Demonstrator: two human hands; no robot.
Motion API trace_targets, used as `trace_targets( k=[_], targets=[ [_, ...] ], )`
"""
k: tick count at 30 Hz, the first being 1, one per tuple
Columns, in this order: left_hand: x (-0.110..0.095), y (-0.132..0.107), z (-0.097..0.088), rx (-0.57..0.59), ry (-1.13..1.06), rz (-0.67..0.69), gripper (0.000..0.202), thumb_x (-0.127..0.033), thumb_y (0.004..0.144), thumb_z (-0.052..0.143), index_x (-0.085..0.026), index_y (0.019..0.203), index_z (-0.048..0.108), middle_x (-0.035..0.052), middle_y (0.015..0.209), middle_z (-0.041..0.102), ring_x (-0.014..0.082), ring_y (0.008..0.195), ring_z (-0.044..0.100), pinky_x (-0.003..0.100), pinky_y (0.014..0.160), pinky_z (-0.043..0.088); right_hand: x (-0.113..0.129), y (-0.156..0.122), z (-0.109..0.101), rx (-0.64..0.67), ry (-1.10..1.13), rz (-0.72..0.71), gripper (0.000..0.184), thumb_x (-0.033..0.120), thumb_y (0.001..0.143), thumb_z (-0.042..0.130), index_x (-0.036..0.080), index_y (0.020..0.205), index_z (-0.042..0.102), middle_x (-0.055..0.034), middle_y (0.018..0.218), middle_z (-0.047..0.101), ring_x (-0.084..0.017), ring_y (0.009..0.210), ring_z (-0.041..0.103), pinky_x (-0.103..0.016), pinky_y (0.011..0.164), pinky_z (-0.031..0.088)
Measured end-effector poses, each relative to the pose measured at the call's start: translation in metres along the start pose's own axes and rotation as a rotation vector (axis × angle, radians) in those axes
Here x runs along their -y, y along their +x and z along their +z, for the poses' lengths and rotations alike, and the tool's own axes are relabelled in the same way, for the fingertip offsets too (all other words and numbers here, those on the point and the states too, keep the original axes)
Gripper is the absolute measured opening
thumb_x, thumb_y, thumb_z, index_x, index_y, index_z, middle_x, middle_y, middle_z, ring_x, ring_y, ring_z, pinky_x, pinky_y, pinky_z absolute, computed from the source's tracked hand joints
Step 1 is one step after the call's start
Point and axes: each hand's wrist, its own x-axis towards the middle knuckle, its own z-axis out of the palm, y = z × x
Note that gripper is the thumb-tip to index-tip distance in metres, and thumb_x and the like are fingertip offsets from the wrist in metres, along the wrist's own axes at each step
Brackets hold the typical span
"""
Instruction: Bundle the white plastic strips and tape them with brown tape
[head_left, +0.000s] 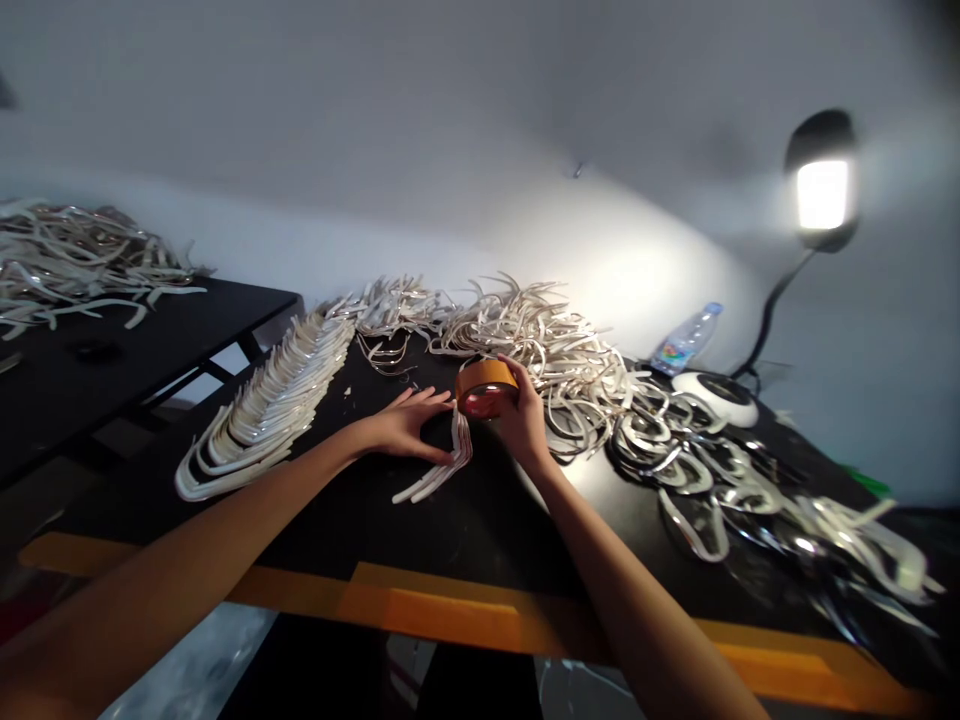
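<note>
Right hand [523, 420] grips one tape roll [486, 388]; left hand [405, 425] touches strips [456, 453].

I count my two hands, my left hand [405, 425] and my right hand [523, 418], and one roll of orange tape [486, 388]. There are two surfaces, the near surface [360, 520] and the side surface [112, 380]. I see one plastic bottle [686, 340], one lamp [823, 195], one white round device [712, 397], and five bunches of curved strips [262, 410], too many strips to count singly.

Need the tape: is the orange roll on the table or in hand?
In hand: the right hand holds the orange tape roll above the table.
</note>
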Motion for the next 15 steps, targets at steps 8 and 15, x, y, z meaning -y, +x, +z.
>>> trace_targets(
  k=[8, 15],
  targets=[
    [0.0052, 0.0048, 0.0058, -0.038, 0.031, -0.023, 0.119, -0.086, 0.07, 0.07, -0.029, 0.164, 0.028, 0.014, 0.174, 0.02, 0.0379, 0.162, 0.008, 0.058, 0.129, 0.002, -0.0048, 0.006, 0.0089, 0.199, -0.101, -0.038, 0.072, 0.003, 0.082, 0.043, 0.028, 0.148, 0.059, -0.0064, 0.143, 0.063, -0.024, 0.132, 0.059, -0.042, 0.117, 0.043],
    [0.0018, 0.0049, 0.0026, -0.028, 0.034, -0.001, 0.115, -0.085, 0.071, 0.071, -0.029, 0.164, 0.032, 0.0116, 0.174, 0.022, 0.038, 0.162, 0.011, 0.057, 0.129, 0.003, -0.0062, 0.0097, 0.0052, 0.243, -0.12, -0.024, 0.076, 0.001, 0.082, 0.043, 0.029, 0.151, 0.056, -0.0057, 0.144, 0.063, -0.024, 0.131, 0.061, -0.042, 0.116, 0.046]
  ],
)
